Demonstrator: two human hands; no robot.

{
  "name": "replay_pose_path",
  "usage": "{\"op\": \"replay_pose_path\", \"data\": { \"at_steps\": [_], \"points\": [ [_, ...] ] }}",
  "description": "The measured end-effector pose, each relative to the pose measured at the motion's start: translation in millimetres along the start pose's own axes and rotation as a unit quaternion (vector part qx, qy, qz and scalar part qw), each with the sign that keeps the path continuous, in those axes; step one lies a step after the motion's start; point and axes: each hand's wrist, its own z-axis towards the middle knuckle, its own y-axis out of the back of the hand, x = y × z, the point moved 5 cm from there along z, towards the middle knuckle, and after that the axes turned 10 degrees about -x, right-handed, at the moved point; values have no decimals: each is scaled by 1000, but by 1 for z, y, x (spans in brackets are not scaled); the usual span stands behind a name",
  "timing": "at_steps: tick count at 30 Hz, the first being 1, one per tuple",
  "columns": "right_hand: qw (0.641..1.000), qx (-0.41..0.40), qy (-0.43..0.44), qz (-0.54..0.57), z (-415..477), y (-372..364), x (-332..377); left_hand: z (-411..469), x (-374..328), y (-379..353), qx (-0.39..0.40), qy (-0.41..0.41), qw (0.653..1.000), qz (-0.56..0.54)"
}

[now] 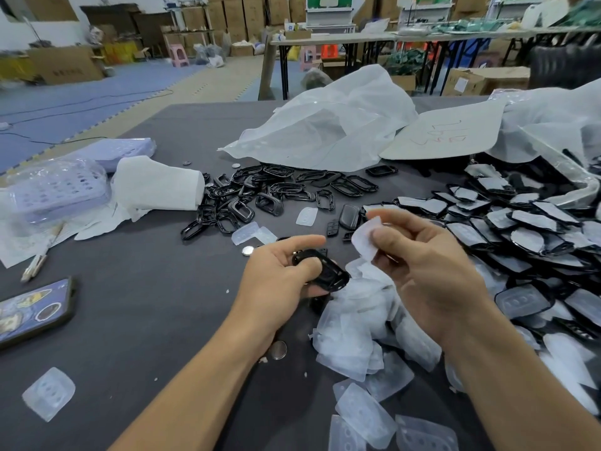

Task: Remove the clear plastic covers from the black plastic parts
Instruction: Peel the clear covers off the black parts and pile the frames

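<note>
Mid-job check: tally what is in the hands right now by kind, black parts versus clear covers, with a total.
black plastic part: 1, gripped in the left hand
clear plastic cover: 1, pinched in the right hand
Total: 2

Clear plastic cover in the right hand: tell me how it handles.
Probably floppy: the thin clear plastic cover bends where the right hand pinches it. Likely very light: the discarded covers lie in a loose, crumpled heap.
</note>
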Motion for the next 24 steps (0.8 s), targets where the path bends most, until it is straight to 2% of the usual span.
{"op": "replay_pose_path", "data": {
  "at_steps": [2,4,11,17,20,24],
  "points": [
    [998,39,1,-44,-4,-5,-1,0,5,-1,24,5,1000,14],
    [987,60,48,-140,-6,-8,0,1,8,-2,33,1,999,36],
    [927,89,134,-339,-11,-18,-4,2,6,2,-3,-24,999,44],
    [921,-1,176,-347,-14,-12,-2,-4,4,-6,42,7,997,-64],
    [909,-31,176,-377,-11,-9,-2,-5,4,-10,49,15,996,-79],
    [935,-4,125,-332,-6,-6,-5,-4,7,-10,41,17,997,-65]
  ]
}}
